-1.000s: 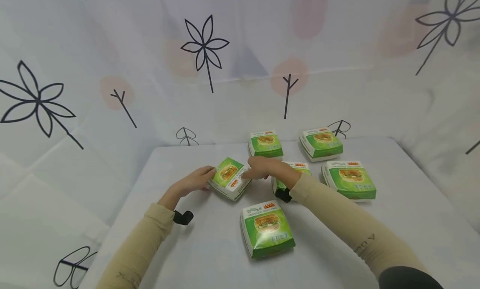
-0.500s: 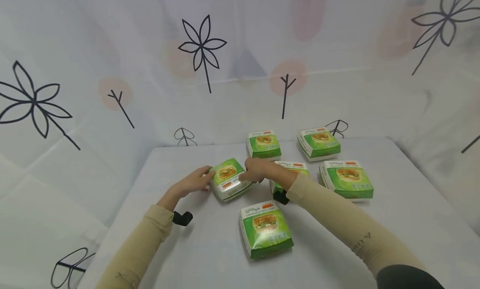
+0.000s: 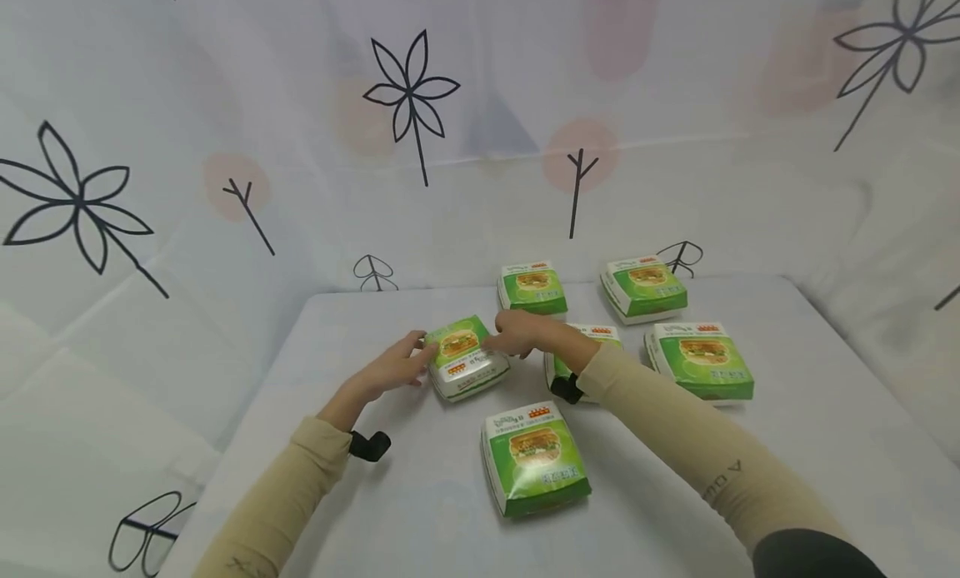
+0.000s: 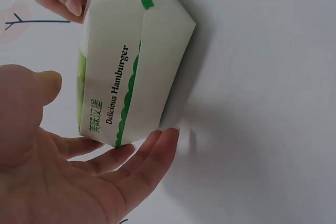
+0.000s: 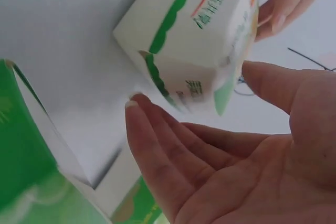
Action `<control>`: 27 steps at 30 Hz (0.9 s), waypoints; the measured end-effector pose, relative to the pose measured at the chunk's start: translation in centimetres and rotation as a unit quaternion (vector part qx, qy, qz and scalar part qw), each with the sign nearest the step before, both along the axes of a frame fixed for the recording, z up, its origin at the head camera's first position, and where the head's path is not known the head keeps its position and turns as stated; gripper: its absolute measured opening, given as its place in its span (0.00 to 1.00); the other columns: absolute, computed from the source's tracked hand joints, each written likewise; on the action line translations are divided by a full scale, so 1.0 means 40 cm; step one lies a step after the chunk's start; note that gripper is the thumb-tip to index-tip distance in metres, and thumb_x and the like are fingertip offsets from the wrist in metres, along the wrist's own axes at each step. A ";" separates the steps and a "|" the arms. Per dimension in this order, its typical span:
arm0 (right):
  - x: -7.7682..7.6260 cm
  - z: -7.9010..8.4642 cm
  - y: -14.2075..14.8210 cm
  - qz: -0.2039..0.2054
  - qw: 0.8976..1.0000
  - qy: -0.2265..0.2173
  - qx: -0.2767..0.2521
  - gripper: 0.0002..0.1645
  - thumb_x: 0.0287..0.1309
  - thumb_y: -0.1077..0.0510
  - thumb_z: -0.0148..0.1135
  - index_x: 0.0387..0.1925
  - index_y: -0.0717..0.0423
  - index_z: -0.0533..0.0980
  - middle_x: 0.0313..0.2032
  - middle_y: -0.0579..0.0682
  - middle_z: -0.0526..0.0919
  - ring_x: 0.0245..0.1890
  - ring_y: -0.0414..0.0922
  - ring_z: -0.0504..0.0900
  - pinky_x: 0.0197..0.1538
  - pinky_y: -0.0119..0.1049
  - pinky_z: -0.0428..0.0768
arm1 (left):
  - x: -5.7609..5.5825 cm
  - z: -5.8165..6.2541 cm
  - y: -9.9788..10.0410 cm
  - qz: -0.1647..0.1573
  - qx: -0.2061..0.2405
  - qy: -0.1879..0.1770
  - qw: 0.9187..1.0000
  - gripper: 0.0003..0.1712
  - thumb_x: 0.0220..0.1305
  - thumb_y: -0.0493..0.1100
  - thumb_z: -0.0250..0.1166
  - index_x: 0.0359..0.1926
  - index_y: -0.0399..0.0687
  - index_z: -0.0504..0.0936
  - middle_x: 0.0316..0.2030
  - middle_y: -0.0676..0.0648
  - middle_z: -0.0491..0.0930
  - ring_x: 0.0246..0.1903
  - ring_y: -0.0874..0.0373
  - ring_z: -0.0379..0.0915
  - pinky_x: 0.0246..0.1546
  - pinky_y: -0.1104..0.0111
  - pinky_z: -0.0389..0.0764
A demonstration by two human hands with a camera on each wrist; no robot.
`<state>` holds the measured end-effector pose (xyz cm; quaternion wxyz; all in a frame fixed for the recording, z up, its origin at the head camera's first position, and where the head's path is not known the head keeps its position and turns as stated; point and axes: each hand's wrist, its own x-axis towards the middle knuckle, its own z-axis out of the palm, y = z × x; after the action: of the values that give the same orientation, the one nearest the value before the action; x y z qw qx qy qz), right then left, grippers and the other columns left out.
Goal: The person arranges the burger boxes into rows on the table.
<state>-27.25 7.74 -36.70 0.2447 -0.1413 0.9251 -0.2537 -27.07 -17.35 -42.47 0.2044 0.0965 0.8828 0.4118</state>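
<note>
A green and white hamburger box (image 3: 468, 376) sits on the white table between both hands, its printed white band facing the near side. My left hand (image 3: 392, 367) is at the box's left; in the left wrist view its fingers (image 4: 149, 163) touch the box's end, and the thumb is apart from the lid. At the right side is my right hand (image 3: 523, 332). In the right wrist view its fingers are extended beside the box (image 5: 194, 40), with a gap to it; the thumb tip is near the lid edge.
Several matching boxes stand on the table: one in front (image 3: 536, 460), one partly behind the right forearm (image 3: 592, 335), two at the back (image 3: 532, 288) (image 3: 643, 288) and one at the right (image 3: 697, 360). A patterned cloth (image 3: 480, 203) hangs behind the table.
The box between the hands has turned clockwise, its white band swinging from the lower right to the near side. Both hands have stayed beside it with small shifts.
</note>
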 end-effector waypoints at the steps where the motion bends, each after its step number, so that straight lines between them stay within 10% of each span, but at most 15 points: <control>1: 0.002 -0.004 -0.001 -0.004 1.000 -0.006 -0.006 0.26 0.65 0.47 0.54 0.50 0.66 0.69 0.42 0.58 0.77 0.39 0.50 0.79 0.41 0.42 0.82 | 0.001 -0.001 0.004 -0.003 -0.004 0.001 1.000 0.37 0.69 0.62 0.47 0.70 0.47 0.54 0.55 0.41 0.69 0.45 0.51 0.74 0.42 0.63 0.79; 8: 0.025 -0.009 -0.016 -0.013 1.000 -0.025 0.000 0.22 0.64 0.46 0.54 0.44 0.62 0.70 0.34 0.55 0.78 0.34 0.51 0.83 0.38 0.44 0.82 | -0.017 -0.008 0.014 -0.011 -0.025 0.017 0.999 0.36 0.70 0.60 0.46 0.71 0.48 0.53 0.62 0.42 0.66 0.54 0.50 0.69 0.52 0.55 0.72; 17: 0.026 -0.006 0.005 -0.039 0.999 -0.028 -0.021 0.35 0.64 0.44 0.54 0.61 0.66 0.61 0.51 0.62 0.73 0.40 0.53 0.81 0.39 0.44 0.82 | -0.003 -0.001 0.009 0.000 -0.003 -0.004 1.000 0.41 0.67 0.64 0.49 0.71 0.46 0.52 0.63 0.42 0.64 0.48 0.52 0.74 0.49 0.59 0.76; 27: 0.039 -0.025 0.008 -0.014 0.998 -0.059 -0.015 0.20 0.68 0.47 0.46 0.30 0.59 0.71 0.39 0.59 0.78 0.39 0.53 0.82 0.40 0.45 0.81 | 0.005 -0.012 0.021 -0.015 0.019 -0.014 1.000 0.36 0.70 0.60 0.48 0.69 0.43 0.57 0.59 0.42 0.68 0.49 0.53 0.72 0.45 0.61 0.78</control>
<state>-25.70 8.07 -37.72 0.2931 -0.1164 0.9070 -0.2792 -26.89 -16.52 -42.96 0.2206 0.1076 0.8704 0.4269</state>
